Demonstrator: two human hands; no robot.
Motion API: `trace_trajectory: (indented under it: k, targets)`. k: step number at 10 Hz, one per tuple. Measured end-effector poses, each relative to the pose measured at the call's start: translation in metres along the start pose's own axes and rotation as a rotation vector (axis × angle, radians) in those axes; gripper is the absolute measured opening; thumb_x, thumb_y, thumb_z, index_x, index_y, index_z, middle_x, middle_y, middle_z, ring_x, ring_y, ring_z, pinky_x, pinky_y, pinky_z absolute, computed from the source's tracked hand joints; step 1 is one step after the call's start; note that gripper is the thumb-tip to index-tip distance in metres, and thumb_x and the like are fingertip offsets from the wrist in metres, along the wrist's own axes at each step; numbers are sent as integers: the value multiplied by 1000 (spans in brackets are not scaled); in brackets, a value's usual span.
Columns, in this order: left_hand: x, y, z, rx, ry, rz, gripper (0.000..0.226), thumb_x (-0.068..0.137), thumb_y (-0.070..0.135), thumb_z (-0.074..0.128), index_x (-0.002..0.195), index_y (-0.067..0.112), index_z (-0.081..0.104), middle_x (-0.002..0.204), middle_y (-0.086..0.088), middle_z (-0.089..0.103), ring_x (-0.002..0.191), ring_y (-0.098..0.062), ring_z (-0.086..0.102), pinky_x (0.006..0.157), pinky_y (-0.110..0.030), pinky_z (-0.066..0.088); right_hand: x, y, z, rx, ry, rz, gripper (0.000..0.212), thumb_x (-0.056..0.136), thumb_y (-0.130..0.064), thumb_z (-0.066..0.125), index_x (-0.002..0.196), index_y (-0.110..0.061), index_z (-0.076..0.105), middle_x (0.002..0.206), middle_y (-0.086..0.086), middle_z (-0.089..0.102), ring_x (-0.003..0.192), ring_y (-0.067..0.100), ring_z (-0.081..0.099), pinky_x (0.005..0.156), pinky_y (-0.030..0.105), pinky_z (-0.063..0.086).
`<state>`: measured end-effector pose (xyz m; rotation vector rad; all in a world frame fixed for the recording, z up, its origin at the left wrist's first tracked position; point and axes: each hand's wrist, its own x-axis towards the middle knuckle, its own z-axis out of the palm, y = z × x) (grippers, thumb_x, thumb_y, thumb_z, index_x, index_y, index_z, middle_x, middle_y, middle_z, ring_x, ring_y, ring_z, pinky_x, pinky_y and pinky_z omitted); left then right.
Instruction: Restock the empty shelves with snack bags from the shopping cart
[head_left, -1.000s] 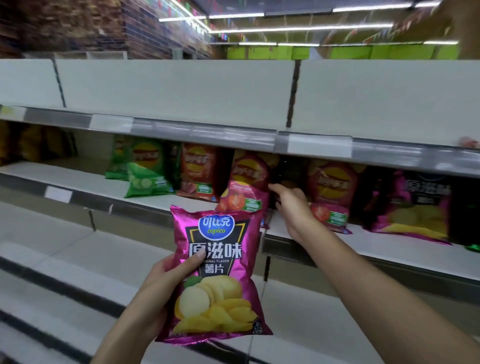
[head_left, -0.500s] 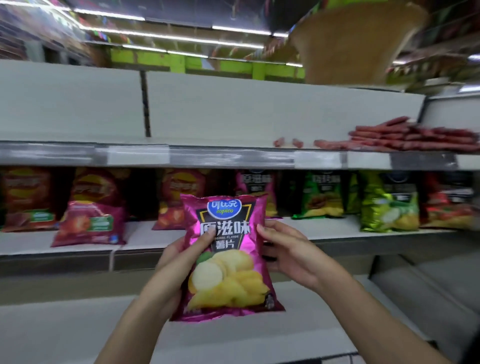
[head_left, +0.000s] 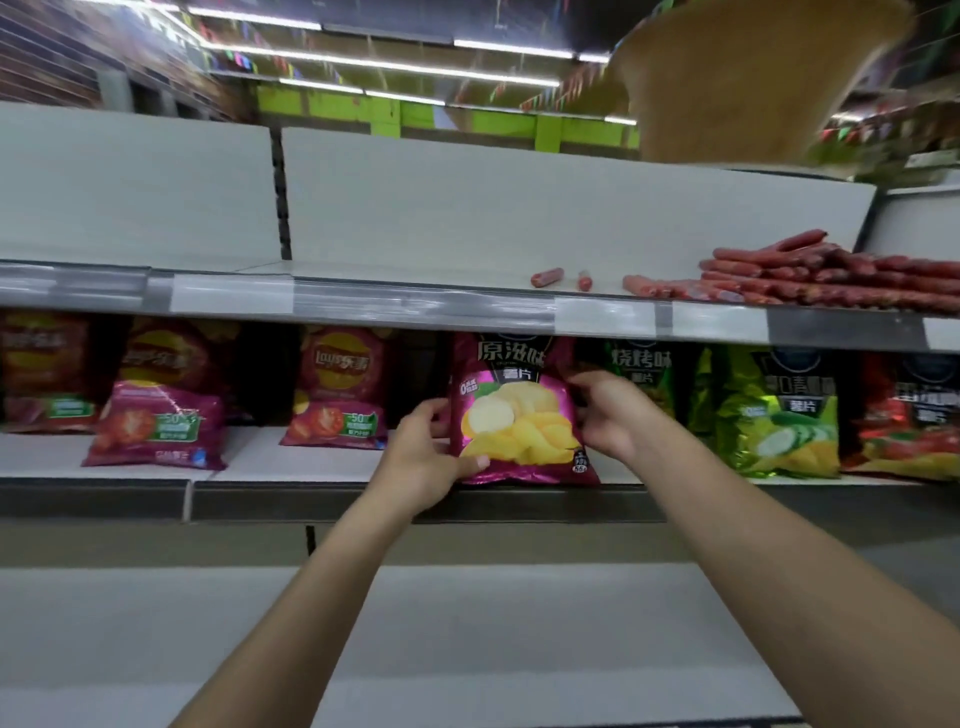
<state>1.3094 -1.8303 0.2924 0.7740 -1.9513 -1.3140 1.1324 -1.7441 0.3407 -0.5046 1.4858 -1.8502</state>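
Note:
A magenta chip bag (head_left: 517, 415) with yellow chips printed on it stands upright at the front edge of the middle shelf (head_left: 311, 465). My left hand (head_left: 428, 457) grips its lower left corner, thumb across the front. On the bag's right edge, my right hand (head_left: 605, 410) holds it with curled fingers. The bag's top is hidden behind the price rail of the upper shelf. The shopping cart is out of view.
Red chip bags (head_left: 340, 395) stand to the left on the same shelf, green bags (head_left: 774, 410) and a red one (head_left: 909, 415) to the right. Sausages (head_left: 810, 275) are piled on the top shelf (head_left: 415, 270). A white lower shelf (head_left: 467, 649) lies beneath my arms.
Both hands have carried the magenta bag up and forward from in front of me onto the middle shelf. My right hand has closed round the bag's right edge.

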Motion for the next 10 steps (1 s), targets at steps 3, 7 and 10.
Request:
trace_trajectory:
  k: [3,7,10]
  targets:
    - [32,-11,-2,175,26,-44,83,69,1,83,140,6,41,126,-10,58,101,-19,57,90,-28,48,35,14,11,49,-67,-64,24,92,-3,60,110,-19,63,100,4,68,87,17,64,82,39,53]
    - [41,-26,-1,286,29,-99,70,67,14,87,127,10,50,118,-8,63,105,-22,60,95,-33,48,34,23,6,67,-41,-83,28,87,-4,68,107,-23,65,103,5,71,92,19,66,90,42,54]
    - [28,-24,6,492,125,77,51,71,27,82,115,14,59,118,-1,62,106,-19,60,92,-34,50,1,12,6,190,-61,-149,33,92,-2,59,123,-15,60,101,7,71,82,15,65,56,24,51]
